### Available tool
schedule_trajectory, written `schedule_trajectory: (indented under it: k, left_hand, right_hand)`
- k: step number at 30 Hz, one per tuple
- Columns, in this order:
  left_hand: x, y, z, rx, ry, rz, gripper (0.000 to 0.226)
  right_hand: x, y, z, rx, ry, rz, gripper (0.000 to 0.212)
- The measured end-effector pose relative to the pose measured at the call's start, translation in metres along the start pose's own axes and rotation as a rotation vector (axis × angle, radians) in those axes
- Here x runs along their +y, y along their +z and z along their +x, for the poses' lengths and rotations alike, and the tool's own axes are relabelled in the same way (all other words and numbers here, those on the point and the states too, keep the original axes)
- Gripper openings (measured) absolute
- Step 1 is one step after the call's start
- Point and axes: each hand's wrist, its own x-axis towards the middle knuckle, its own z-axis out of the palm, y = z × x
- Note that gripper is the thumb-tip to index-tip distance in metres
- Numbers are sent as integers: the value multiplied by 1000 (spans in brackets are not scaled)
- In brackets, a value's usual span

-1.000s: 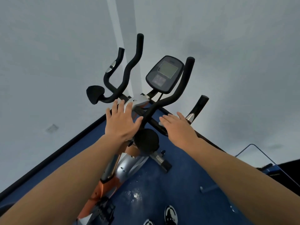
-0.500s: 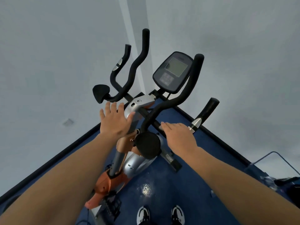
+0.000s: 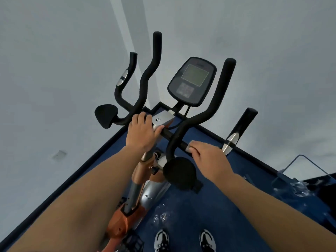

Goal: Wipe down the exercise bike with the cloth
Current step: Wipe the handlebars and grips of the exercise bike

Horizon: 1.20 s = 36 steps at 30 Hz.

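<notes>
The exercise bike (image 3: 145, 179) stands on blue floor in a wall corner, left hand (image 3: 141, 132) and right hand (image 3: 209, 157) both curled round its black handlebar crossbar (image 3: 174, 138).

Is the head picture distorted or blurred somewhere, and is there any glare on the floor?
Head view: the wide-angle lens bends the blue floor's edge and stretches both forearms; bright glare spots lie on the floor near the shoes; the console is fairly sharp, while the right edge looks smeared and unclear.
</notes>
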Motion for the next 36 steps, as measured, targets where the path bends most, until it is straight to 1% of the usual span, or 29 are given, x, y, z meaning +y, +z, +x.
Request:
schedule_trajectory:
  k: [3, 5, 7, 9, 11, 15, 19, 21, 23, 26, 28, 30, 31, 33, 35, 36]
  left_hand:
    - [-8, 3, 6, 22, 85, 22, 69]
    - [-9, 8, 7, 48, 102, -15, 67]
    - [-8, 13, 8, 58, 93, -100, 64]
    - [-8, 17, 10, 46, 83, -132, 64]
    - [-9, 18, 10, 45, 87, -119, 66]
    - [-4, 17, 6, 66, 113, -77, 64]
    - [0, 16, 7, 37, 127, -104, 60]
    - [0, 16, 10, 32, 126, -60, 59]
    - [0, 18, 13, 52, 179, -20, 55]
    - [-2, 22, 14, 104, 250, -72, 48]
    - [-5, 25, 14, 125, 251, -93, 46]
    - [-6, 27, 14, 140, 258, -99, 45]
    - [-6, 27, 15, 143, 265, -102, 45]
    - [-6, 25, 16, 125, 280, -102, 46]
    - [-7, 21, 15, 61, 261, -111, 49]
    - [-7, 18, 12, 23, 238, -120, 50]
  right_hand:
    - [-10, 10, 7, 20, 202, 62, 18]
    - [-17, 18, 10, 33, 255, 68, 21]
    - [-22, 22, 11, 42, 268, 73, 21]
    - [-23, 23, 9, 78, 236, 86, 18]
    - [-20, 22, 7, 89, 173, 81, 11]
    - [-11, 11, -4, -12, 119, -178, 11]
    - [0, 0, -22, 0, 24, -384, 6]
    - [5, -3, -19, -40, 33, -376, 7]
    - [5, -3, -8, -80, 91, -293, 19]
    - [-1, 3, 13, -140, 203, -123, 33]
    - [-6, 8, 26, -214, 229, -76, 32]
    - [-9, 11, 36, -261, 242, -7, 23]
    - [-9, 11, 39, -278, 249, 10, 24]
    - [-6, 11, 38, -333, 237, -43, 36]
    - [2, 9, 25, -377, 179, -216, 37]
    - [6, 6, 16, -353, 110, -321, 37]
